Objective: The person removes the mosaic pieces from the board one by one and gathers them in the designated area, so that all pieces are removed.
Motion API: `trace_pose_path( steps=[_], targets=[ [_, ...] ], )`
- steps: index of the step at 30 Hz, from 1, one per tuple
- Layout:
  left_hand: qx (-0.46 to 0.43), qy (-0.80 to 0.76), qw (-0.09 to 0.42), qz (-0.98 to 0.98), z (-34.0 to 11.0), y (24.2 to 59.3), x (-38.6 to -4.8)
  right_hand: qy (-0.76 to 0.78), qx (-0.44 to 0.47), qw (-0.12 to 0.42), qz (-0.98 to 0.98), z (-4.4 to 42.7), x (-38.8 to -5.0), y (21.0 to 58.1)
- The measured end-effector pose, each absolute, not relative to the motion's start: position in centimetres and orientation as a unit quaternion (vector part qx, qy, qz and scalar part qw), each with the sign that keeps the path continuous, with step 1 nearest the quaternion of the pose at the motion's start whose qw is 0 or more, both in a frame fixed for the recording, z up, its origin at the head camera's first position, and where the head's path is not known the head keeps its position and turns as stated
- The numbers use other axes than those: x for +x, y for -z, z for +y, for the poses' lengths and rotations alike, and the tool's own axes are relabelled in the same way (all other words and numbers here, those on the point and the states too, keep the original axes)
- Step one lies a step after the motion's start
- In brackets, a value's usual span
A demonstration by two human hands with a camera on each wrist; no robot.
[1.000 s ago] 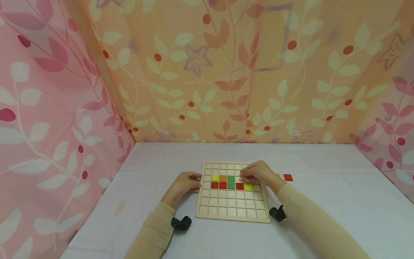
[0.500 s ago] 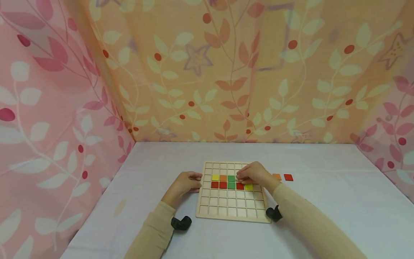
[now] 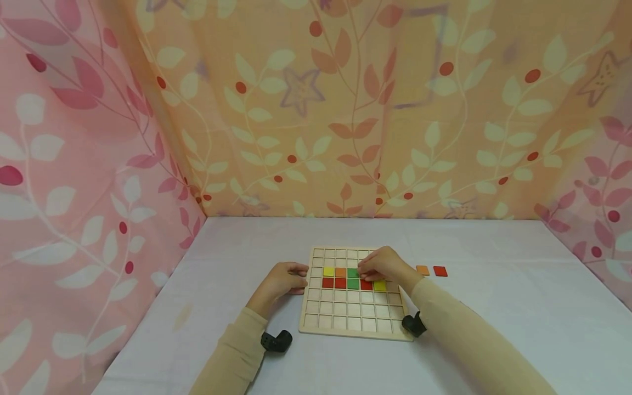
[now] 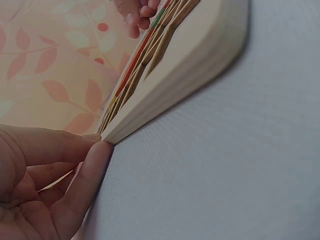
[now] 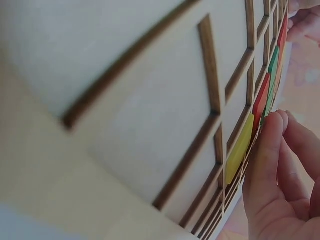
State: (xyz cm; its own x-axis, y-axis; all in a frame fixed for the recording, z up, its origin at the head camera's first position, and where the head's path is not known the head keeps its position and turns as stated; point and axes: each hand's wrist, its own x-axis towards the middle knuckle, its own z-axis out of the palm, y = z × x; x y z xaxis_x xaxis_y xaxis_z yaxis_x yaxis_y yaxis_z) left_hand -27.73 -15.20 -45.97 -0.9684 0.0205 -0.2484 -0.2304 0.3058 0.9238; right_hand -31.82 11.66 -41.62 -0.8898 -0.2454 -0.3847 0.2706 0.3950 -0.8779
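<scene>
A square wooden grid board [image 3: 355, 334] lies flat, with yellow [image 3: 328, 271], orange [image 3: 340, 272] and green [image 3: 352, 272] tiles in one row and red, green and yellow tiles in the row in front. Against its left edge rest the fingertips and thumb of my left hand [image 3: 281, 282], also seen at the board's side [image 4: 125, 131] in the left wrist view. My right hand [image 3: 390, 267] is over the board just right of the upper green tile, thumb and fingertips together; whether a tile is between them is hidden. Beside the yellow tile [image 5: 240, 150] its fingertips [image 5: 282, 117] meet in the right wrist view.
Right of the board, an orange tile [image 3: 422, 270] and a red tile [image 3: 440, 271] lie on the white tablecloth [image 3: 237, 241]. Black devices [image 3: 276, 341] are at both wrists. Patterned cloth [image 3: 296, 109] stands behind the table and at its sides.
The right hand has shifted slightly left over the board, up to the upper green tile, and its forearm no longer covers the loose orange tile. My left hand stays at the board's edge.
</scene>
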Motion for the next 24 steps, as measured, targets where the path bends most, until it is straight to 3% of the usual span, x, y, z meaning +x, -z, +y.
trace_pose_path(
  steps=[24],
  targets=[
    [-0.063, -0.585, 0.107, 0.801, -15.18, 45.84, -27.59, 0.529, 0.041, 0.224, 0.817, 10.91, -32.22, 42.17]
  ],
)
